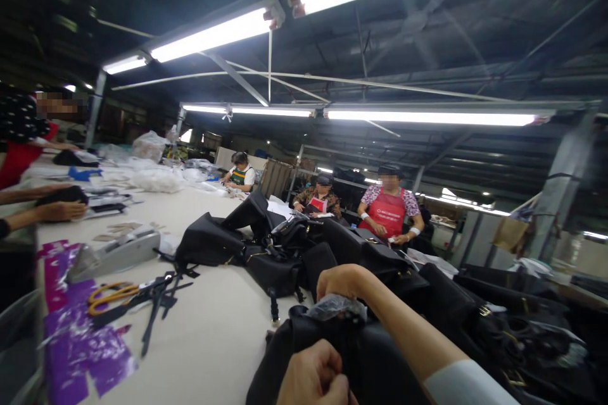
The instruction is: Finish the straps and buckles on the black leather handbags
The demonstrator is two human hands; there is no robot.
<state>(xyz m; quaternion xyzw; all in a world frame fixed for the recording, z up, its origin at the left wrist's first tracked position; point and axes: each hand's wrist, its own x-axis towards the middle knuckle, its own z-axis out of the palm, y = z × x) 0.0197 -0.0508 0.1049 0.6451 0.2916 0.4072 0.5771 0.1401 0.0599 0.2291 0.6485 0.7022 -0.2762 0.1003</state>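
A black leather-look bag (380, 354) lies right in front of me at the bottom of the view. My left hand (311, 376) is closed against its near side, fingers curled in a pinch; whatever they grip is hidden. Over the bag's top edge reaches my right hand (342, 283), its wrist bent and fingers curled down at a crumpled piece of clear plastic wrap (337, 307). Its fingertips are partly out of sight behind the plastic. A short black strap with a buckle (274, 307) lies just beyond the bag.
More black bags (213, 240) are heaped across the table (213, 329). To the left lie orange-handled scissors (114, 296), black straps (154, 316), purple plastic sheeting (71, 342) and a grey tape dispenser (118, 253). Several co-workers sit or stand around; one's hands (61, 205) hold a black piece.
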